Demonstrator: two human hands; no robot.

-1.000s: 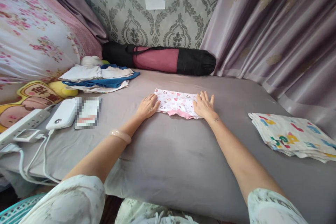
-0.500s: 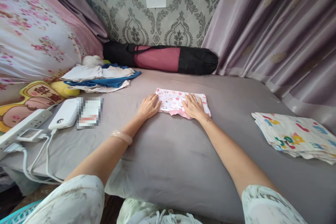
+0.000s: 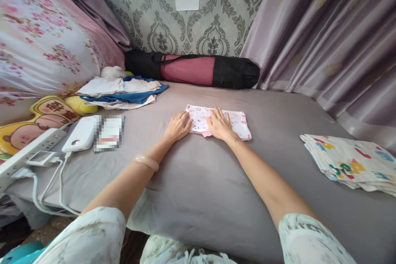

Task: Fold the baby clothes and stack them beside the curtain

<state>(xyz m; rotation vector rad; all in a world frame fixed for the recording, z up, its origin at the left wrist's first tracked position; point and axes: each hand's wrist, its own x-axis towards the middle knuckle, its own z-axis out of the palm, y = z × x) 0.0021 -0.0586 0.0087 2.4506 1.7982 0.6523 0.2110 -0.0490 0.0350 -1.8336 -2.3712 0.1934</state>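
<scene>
A folded white garment with a pink and red print (image 3: 238,123) lies flat on the grey bed sheet (image 3: 198,181) in front of me. My left hand (image 3: 178,125) rests at its left edge, fingers stretched out and touching the cloth. Across its middle lies my right hand (image 3: 220,123), flat with the fingers extended. A small bit of pink trim (image 3: 206,133) sticks out at the near edge, between the hands. What kind of garment it is cannot be made out.
Farther left sits a pile of folded clothes (image 3: 120,90). A power strip (image 3: 34,152), a white power bank (image 3: 81,134) and a blurred packet (image 3: 109,133) lie nearer. Folded colourful printed cloth (image 3: 355,161) is at right. A black and pink rolled bag (image 3: 188,69) lines the wall.
My right hand has slid left over the garment. The pink trim at the near edge shows less now, and the near right part lies straighter. My left hand stays at the left edge.
</scene>
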